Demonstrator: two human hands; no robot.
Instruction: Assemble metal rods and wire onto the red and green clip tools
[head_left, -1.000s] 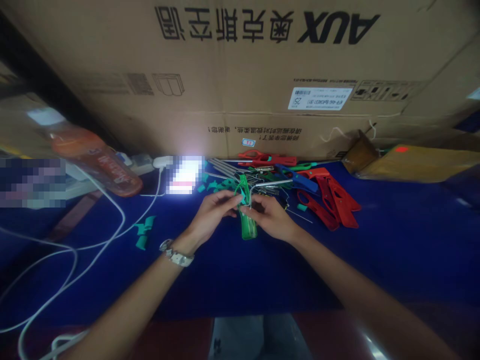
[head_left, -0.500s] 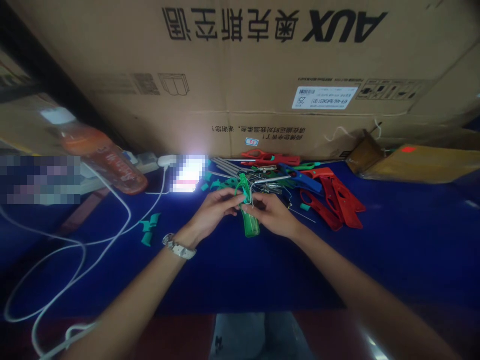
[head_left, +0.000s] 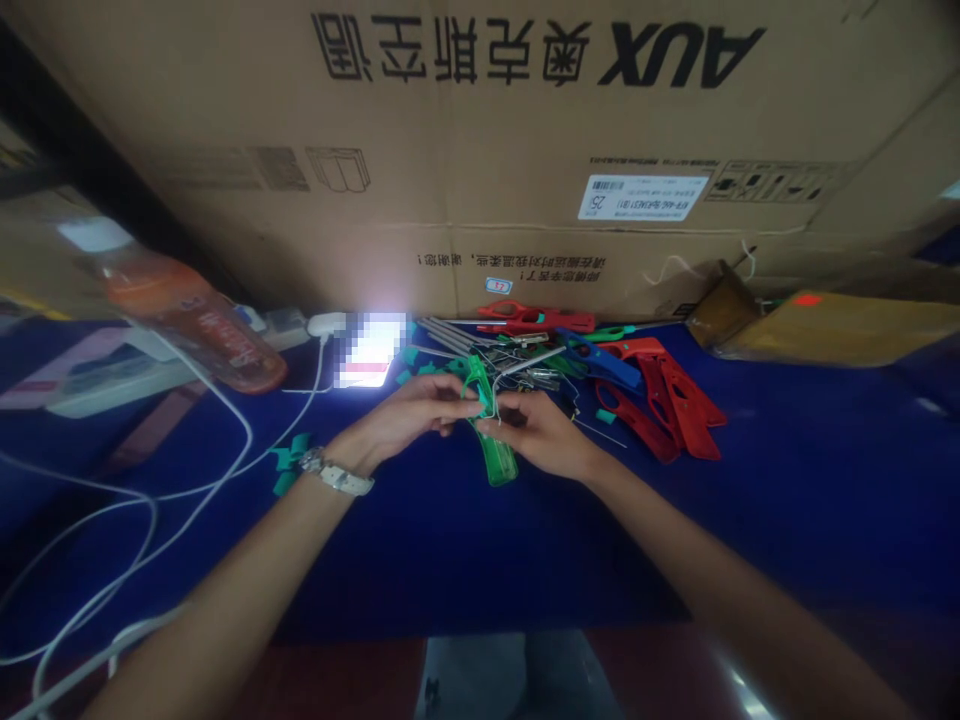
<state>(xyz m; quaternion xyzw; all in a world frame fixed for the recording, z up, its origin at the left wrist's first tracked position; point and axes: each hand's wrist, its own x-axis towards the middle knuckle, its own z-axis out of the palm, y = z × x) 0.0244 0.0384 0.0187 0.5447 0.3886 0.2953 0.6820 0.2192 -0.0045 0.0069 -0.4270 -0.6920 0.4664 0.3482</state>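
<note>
Above the blue cloth I hold a green lighter casing (head_left: 500,460), the long-handled kind, tilted with its grip end toward me. My left hand (head_left: 416,410) pinches its upper left side, with a small teal trigger-like piece (head_left: 484,401) at the fingertips. From the right, my right hand (head_left: 546,432) has its thumb and fingers closed on the casing near a thin white wire (head_left: 496,394). A metal tube (head_left: 534,360) slants up and right from the casing's upper part. My fingers partly hide the inside of the casing.
Beyond my hands lie metal tubes (head_left: 448,336), red lighter casings (head_left: 679,400) and a blue one (head_left: 611,362). Several teal pieces (head_left: 289,462) sit near my left wrist. A drink bottle (head_left: 195,318), a lit phone (head_left: 373,348) and white cables (head_left: 217,405) are left; a cardboard box (head_left: 450,200) stands behind.
Both hands and the green casing have shifted slightly left and down, and the casing leans more. My left hand has turned a little. The view has moved slightly too.
</note>
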